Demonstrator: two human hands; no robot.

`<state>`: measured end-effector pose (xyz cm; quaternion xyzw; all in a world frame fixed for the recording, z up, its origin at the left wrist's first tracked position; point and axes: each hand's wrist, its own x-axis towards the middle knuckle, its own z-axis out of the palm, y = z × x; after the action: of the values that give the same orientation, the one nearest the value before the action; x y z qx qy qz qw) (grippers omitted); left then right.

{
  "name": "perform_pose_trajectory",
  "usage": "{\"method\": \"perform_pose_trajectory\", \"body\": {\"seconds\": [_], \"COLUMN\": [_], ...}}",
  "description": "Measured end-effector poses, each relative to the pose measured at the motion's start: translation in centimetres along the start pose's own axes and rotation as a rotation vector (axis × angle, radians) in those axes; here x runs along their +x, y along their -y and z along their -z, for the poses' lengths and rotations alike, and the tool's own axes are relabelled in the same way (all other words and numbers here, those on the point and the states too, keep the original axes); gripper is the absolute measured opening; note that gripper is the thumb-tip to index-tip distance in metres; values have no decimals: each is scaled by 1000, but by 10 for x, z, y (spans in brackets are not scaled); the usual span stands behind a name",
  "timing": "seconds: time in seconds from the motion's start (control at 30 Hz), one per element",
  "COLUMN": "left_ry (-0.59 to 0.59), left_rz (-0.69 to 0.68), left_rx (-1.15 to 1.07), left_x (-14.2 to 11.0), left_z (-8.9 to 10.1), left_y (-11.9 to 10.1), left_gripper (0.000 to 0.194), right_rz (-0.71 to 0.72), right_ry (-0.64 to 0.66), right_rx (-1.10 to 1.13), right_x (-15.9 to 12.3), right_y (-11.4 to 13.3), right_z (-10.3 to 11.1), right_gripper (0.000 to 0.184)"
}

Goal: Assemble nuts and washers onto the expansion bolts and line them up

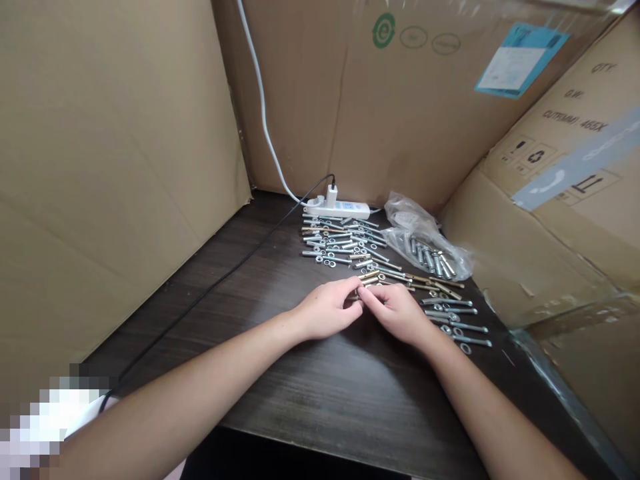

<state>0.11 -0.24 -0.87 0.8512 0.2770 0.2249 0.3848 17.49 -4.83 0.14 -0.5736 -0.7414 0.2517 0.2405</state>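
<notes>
My left hand (327, 308) and my right hand (397, 313) meet fingertip to fingertip over the dark table. Both are closed in a pinch around something small; a bit of metal shows between the fingers, but its kind is mostly hidden. Just beyond them lie brass-coloured metal sleeves (369, 274). Silver bolts (327, 253) with loose washers and nuts are spread in rows behind the left hand. To the right of my right hand are more bolts (470, 341), with a flat washer (465, 349) beside them.
A clear plastic bag (457, 257) with several metal anchors lies at the back right. Behind the bolts sits a white power strip (345, 209) with a plug and a black cable (240, 260) crossing the table's left side. Cardboard boxes (300, 100) wall in the dark table (320, 393).
</notes>
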Motion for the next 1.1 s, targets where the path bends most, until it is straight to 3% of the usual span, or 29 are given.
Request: {"method": "perform_pose_trajectory", "body": {"seconds": [0.43,0.63,0.8,0.87,1.1], "left_ry": [16,19,-14,-22,-24], "left_rz": [13,14,21,8,-7], "left_rx": [34,3,-99,-107,-45], "left_x": [-1,1,2,2,0], "left_z": [0,-2,0,0,0], "left_y": [0,4,6,6,4], "left_gripper": [8,10,12,12,13], "right_rz": [27,-78,-6,2,-20], "right_ry": [22,-11,-67,-71,-31], "right_rx": [41,-70,-69,-26,123], "right_x": [1,0,-1,-1,2], "right_y": [0,2,6,6,-1], "right_z": [0,2,5,3,-4], "right_gripper": [45,56,27,24,44]}}
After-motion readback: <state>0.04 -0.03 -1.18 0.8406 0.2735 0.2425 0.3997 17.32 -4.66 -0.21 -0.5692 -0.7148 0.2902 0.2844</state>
